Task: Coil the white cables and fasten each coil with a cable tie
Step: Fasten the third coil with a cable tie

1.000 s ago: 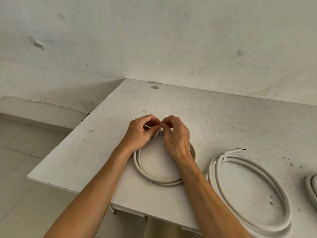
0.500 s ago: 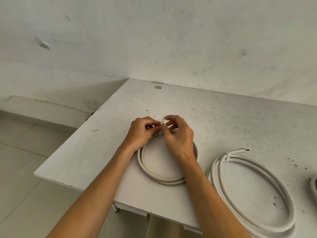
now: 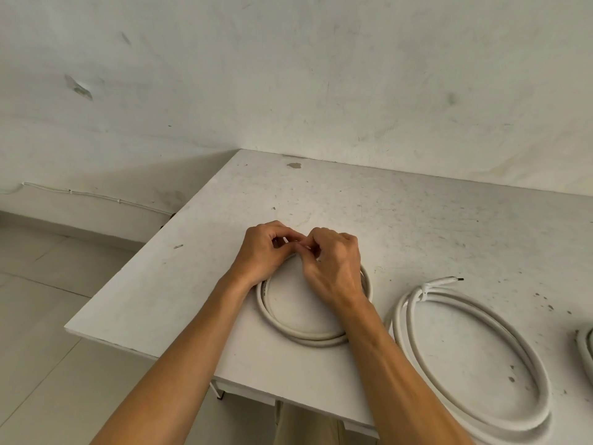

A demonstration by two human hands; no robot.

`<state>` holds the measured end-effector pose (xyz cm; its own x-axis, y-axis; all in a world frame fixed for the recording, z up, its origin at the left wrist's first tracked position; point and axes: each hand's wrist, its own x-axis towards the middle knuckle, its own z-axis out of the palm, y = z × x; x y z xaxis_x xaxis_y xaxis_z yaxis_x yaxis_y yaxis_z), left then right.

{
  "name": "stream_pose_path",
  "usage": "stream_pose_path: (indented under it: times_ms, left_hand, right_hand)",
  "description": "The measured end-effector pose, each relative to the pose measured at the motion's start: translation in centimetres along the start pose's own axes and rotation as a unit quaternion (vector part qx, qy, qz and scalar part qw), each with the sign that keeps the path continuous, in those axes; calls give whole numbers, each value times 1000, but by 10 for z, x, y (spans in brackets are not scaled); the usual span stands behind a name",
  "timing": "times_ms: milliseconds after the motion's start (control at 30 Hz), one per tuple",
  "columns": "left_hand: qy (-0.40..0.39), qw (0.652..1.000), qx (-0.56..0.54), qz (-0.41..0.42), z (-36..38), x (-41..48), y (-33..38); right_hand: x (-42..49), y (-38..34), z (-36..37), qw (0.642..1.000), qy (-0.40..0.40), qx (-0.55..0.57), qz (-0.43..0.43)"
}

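Note:
A small coil of white cable lies flat on the white table in front of me. My left hand and my right hand meet over the coil's far side, fingers curled, pinching a thin white cable tie between the fingertips. The tie is mostly hidden by the fingers, and so is the coil's far arc. To the right lies a larger white coil, bound by a tie near its top left, with a bare cable end sticking out.
Part of a third white coil shows at the right edge. The table's left edge and near edge drop to a tiled floor. A grey wall stands behind the table, with a thin cable running along it low at the left.
Both hands have stayed at the coil's far side; the fingertips have closed tighter together and the tie's upright end seen half a second ago is now hidden between them.

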<state>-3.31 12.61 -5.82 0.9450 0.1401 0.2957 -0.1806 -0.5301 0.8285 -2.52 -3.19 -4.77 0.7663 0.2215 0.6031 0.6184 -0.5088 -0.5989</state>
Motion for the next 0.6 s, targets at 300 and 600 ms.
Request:
stream_pose_path:
  times_ms: [300, 600]
  left_hand:
    - [6, 1000, -3, -4, 2, -2, 1]
    - [9, 1000, 7, 18, 0, -2, -2]
  right_hand:
    - [-14, -6, 0, 999, -17, -34, 37]
    - [2, 7, -9, 933, -173, 125, 290]
